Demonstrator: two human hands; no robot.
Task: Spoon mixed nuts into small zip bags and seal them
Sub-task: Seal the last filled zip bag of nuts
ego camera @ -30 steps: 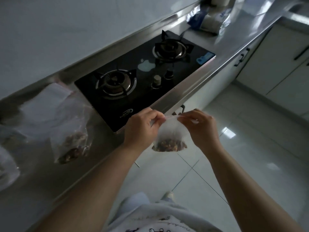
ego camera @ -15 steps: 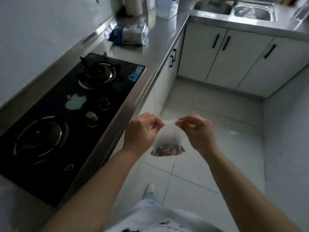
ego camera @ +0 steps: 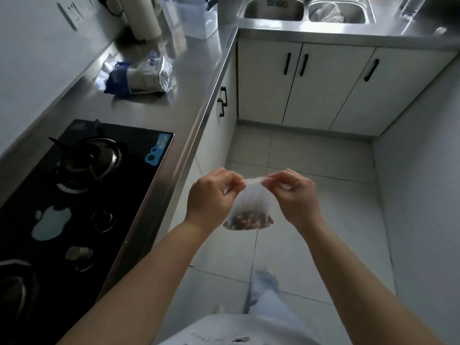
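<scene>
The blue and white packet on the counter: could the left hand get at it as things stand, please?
Probably not yet: the left hand and right hand both pinch the zip bag over the floor, while the packet lies far up the counter, unobstructed.

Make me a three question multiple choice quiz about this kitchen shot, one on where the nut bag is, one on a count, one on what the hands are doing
1. Where is the zip bag of nuts?
A. On the counter
B. In the air over the floor
C. In the sink

2. How many basins has the sink?
A. One
B. Two
C. Three

3. What do the hands do?
A. Both pinch the bag's top strip
B. One holds a spoon
C. Both rest open

Answers:
1 B, it hangs over floor tiles beside the counter.
2 B, two steel basins lie side by side.
3 A, left hand and right hand pinch opposite ends.
</scene>
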